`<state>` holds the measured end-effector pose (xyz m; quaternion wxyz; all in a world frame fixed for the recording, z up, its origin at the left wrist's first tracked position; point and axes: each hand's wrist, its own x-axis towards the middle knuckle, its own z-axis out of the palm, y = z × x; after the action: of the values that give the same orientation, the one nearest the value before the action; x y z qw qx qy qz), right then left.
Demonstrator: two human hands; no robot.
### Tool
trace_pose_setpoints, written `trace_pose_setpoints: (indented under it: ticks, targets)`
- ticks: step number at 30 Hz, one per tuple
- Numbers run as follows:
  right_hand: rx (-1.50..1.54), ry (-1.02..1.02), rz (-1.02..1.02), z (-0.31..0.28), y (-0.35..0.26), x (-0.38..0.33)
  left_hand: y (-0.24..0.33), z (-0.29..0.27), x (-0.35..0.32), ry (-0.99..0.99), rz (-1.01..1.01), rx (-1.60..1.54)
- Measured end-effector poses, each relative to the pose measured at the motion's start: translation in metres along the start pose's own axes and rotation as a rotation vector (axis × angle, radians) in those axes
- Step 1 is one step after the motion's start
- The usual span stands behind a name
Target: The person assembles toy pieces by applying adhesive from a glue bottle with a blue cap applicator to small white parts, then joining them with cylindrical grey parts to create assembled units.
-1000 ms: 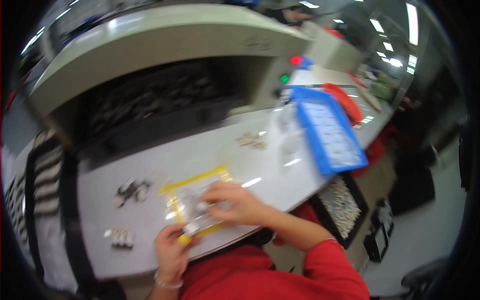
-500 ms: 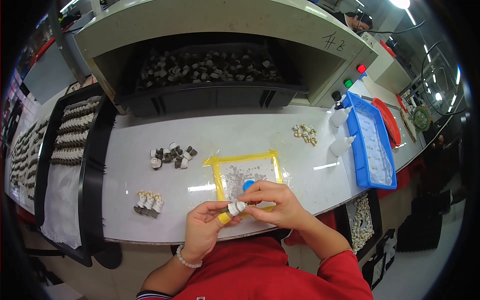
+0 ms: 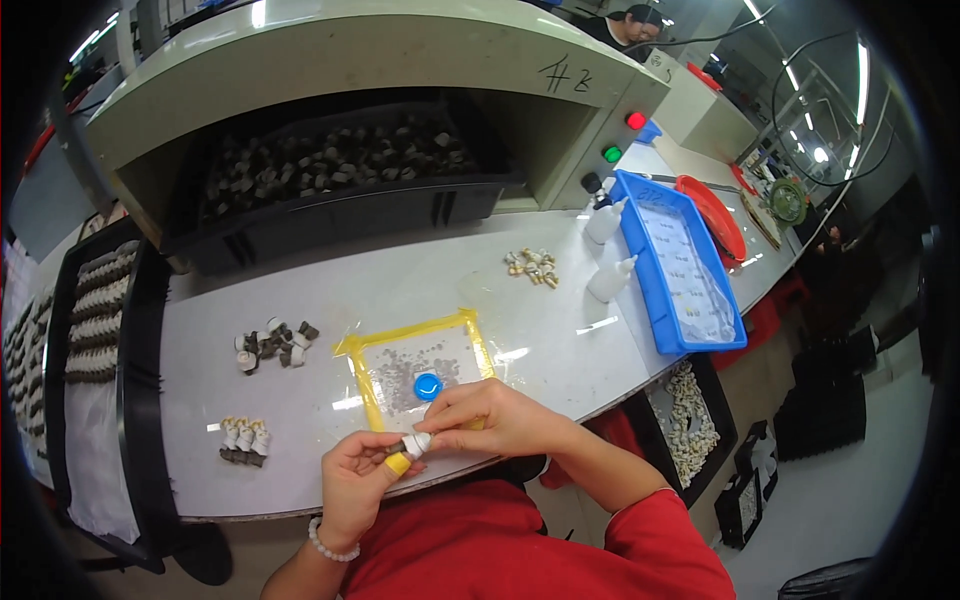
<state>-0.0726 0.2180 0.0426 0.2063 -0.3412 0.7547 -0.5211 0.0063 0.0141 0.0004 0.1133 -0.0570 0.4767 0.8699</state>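
My left hand [image 3: 352,482] holds a small white-and-dark figurine [image 3: 416,444] between thumb and fingers, with yellow wrap round one digit. The thumb and fingers of my right hand [image 3: 497,415] pinch together at its white end; any tiny part between them is hidden. Just beyond my hands, a round blue cap [image 3: 428,386] sits on a spotted sheet bordered with yellow tape [image 3: 400,333]. Several white-and-dark bodies [image 3: 276,345] lie loose to the left. Nearer me stands a short row of figurines with gold-trimmed tops [image 3: 245,442]. Small white-and-gold pieces [image 3: 532,267] are heaped farther right.
A black bin of parts [image 3: 340,200] sits under the pale machine housing [image 3: 380,55]. Black trays [image 3: 150,400] hold rows at left. White squeeze bottles [image 3: 610,278] stand beside a blue tray [image 3: 690,345]. A box of pale pieces [image 3: 690,425] is below the table's right edge.
The whole scene has shifted left and tilted in the picture as my head turned right. Both hands stay together at the figurine, and the blue cap now shows more fully.
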Motion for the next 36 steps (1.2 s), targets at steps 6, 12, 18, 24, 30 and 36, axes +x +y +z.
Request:
trace_pose_setpoints:
  ticks: [6, 12, 18, 24, 30, 36]
  targets:
    - [-0.474, 0.672, 0.122, -0.08, 0.04, -0.01, 0.012, -0.028, -0.027, 0.105, 0.71, 1.198]
    - [-0.813, 0.768, 0.257, -0.129, 0.085, -0.014, 0.011, -0.054, -0.045, 0.335, 0.838, 1.551]
    - [-0.77, 0.741, 0.295, -0.117, 0.078, -0.022, 0.025, -0.064, -0.045, 0.635, 0.847, 1.66]
    - [-0.773, 0.738, 0.262, -0.091, 0.068, -0.033, 0.032, -0.073, -0.047, 0.702, 0.772, 1.669]
    - [-0.434, 0.694, 0.165, -0.053, 0.041, -0.041, 0.044, -0.056, -0.035, 0.648, 0.806, 1.62]
    - [-0.365, 0.377, 0.001, -0.024, 0.01, -0.013, 0.072, -0.036, 0.023, 0.341, 0.718, 1.617]
